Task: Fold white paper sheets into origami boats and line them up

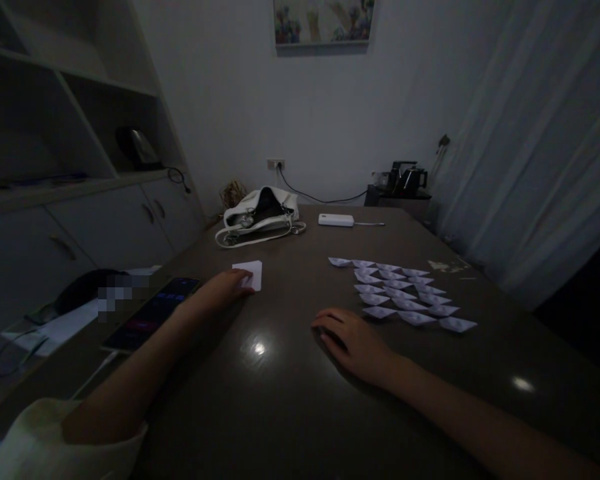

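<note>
A small stack of white square paper point(256, 268) lies on the dark table, left of centre. My left hand point(225, 287) reaches over its near left part, with the fingertips resting on the top and the thumb by the near edge. The fingers look apart rather than closed round a sheet. On the bare tabletop, my right hand point(355, 340) rests with loosely bent, parted fingers and holds nothing. Just beyond it and to the right, several folded white paper boats point(409, 305) stand in rows.
A lit phone point(155, 313) on a cable lies beside my left forearm. Farther back are a white handbag point(260, 217) and a white power bank point(335, 220) with a short cable. A kettle point(413, 180) stands behind the table's far right corner.
</note>
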Demonstrator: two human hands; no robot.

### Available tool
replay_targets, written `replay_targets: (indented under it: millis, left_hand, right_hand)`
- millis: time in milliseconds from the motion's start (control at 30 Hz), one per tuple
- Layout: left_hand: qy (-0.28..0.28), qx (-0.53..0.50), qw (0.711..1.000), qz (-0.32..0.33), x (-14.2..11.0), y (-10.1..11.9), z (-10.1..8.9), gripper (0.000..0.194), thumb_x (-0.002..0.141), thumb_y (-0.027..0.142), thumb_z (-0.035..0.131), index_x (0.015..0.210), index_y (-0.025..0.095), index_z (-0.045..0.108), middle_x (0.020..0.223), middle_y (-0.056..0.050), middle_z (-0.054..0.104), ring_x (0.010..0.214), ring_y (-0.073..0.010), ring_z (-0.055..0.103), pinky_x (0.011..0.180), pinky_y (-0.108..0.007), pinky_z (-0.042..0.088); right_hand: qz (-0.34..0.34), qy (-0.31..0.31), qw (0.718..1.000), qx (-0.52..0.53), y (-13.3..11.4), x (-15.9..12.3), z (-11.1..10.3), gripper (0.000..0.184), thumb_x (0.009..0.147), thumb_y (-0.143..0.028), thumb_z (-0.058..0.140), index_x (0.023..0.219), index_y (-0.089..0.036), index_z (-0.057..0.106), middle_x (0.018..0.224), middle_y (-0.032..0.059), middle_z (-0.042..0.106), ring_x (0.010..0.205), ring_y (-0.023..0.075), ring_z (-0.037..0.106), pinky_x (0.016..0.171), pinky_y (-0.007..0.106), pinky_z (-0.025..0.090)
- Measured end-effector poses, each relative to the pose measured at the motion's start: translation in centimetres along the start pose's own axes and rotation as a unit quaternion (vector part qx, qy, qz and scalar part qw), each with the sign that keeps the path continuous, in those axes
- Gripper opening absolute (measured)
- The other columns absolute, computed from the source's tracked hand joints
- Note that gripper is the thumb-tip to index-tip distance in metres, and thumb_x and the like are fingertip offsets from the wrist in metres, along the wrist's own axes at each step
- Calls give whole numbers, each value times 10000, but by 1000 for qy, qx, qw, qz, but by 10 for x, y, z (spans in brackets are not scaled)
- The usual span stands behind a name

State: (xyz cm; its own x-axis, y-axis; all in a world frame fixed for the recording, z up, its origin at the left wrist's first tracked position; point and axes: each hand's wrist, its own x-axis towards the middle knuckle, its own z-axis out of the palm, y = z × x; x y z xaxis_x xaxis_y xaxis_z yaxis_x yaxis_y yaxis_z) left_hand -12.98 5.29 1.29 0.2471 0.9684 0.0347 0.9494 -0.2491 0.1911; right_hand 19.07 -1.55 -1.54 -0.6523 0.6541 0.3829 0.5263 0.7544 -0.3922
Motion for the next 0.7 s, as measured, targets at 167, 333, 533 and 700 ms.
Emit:
replay_targets:
  millis: [167,333,533,700]
  left_hand:
    - [-1,3,1000,26,1,-6,-1,490,842,407,532,1220,100,584,1252,-176,594,1130,-323,563,967,-379,398]
    - [-15,13,999,25,2,-18,-4,449,799,353,587,1188,129,605,1181,-157,646,1029,-307,627,896,-374,453]
    - [-33,31,998,40,2,-16,-7,352,869,305,474,1158,173,624,1157,-125,665,1020,-261,641,877,-332,466]
    - [-30,54,997,40,2,-16,-4,393,876,328,459,1204,159,595,1186,-142,645,1032,-271,634,887,-342,463]
  right_hand:
    - [-4,-2,1000,3,0,-1,0,256,868,-136,490,1092,-179,606,1101,86,602,998,195,563,875,337,452]
    - [-8,2,1000,5,3,-1,1,246,864,-134,495,1081,-171,603,1102,90,597,998,196,556,873,339,448]
    - [-11,-1,1000,7,3,0,1,248,864,-135,496,1084,-180,600,1085,83,598,987,189,555,868,332,445]
    - [-10,-4,1000,4,1,0,-1,243,865,-136,497,1080,-180,601,1088,81,597,997,191,550,879,335,440]
